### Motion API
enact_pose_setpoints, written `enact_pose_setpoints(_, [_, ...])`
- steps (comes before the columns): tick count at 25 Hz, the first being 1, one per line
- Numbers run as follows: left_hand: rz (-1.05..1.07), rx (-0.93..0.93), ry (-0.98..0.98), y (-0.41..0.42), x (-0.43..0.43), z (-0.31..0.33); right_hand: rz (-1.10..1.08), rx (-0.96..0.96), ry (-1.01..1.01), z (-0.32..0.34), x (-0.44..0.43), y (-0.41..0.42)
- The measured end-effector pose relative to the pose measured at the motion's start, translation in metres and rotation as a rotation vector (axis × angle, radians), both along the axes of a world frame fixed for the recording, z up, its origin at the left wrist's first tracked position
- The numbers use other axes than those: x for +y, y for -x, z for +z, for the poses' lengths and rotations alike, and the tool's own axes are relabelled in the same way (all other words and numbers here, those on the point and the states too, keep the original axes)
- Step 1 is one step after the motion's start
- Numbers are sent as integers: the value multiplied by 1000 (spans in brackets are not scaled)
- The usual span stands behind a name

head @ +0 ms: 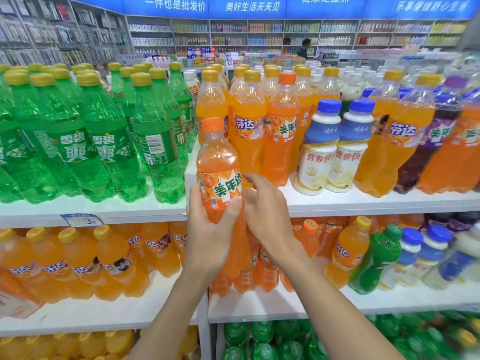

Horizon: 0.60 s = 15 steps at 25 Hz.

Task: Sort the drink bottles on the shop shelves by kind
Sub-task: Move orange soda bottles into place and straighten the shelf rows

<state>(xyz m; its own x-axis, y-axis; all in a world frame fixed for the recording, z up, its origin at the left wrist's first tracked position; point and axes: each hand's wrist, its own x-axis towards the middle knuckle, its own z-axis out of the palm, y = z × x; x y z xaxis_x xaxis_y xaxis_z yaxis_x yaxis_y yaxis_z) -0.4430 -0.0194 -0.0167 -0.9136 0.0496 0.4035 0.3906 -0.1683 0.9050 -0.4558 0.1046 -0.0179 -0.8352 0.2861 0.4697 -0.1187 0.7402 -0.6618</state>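
step: sorting, orange soda bottle (220, 172) held up in front of the top shelf (337, 201) | left hand (210, 229) wrapped round its lower body | right hand (267, 211) loose-fingered just beside it, holding nothing | next: probably stand it by the matching orange-capped bottle (281, 131); needs a free gap there

1 orange-capped orange soda bottle (219, 175) upright in left hand (207, 237), in front of yellow-capped orange bottles (250, 120)
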Motion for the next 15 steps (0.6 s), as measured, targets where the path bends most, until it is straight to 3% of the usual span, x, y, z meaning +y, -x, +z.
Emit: enact_pose_setpoints(15, [-76, -39, 136, -48, 38, -41, -184, -94, -175, -71, 80, -108])
